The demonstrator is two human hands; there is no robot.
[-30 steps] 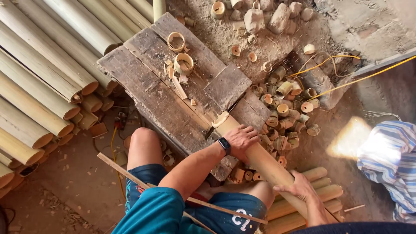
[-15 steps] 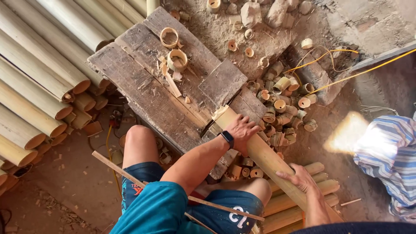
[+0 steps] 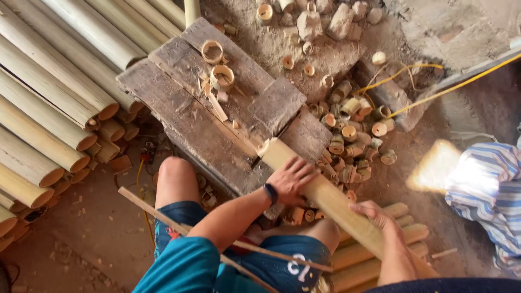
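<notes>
Bamboo, pale and straight, is what both hands grip: one long bamboo pole (image 3: 325,195) runs from the wooden block toward five o'clock, its cut end resting on the block's near edge. From the pole's cut end, the left hand (image 3: 290,178) lies just toward five o'clock, palm down, fingers spread and pressed over the pole's top, a dark watch (image 3: 270,193) on the wrist. Farther along toward five o'clock, the right hand (image 3: 374,217) wraps the pole, fingers curled around its underside in a firm clasp. The weathered wooden block (image 3: 190,108) sits at eleven o'clock from the hands, carrying two cut bamboo rings (image 3: 217,65) and pale slivers. At two o'clock from the pole's end lies a heap of short bamboo offcuts (image 3: 353,130) on sandy ground, with a yellow cord (image 3: 434,92) trailing beyond. At nine o'clock, stacked bamboo poles (image 3: 49,108) show their hollow ends. A thin stick (image 3: 179,225) crosses the person's knee (image 3: 173,173). At three o'clock, striped cloth (image 3: 488,195) catches sunlight.
</notes>
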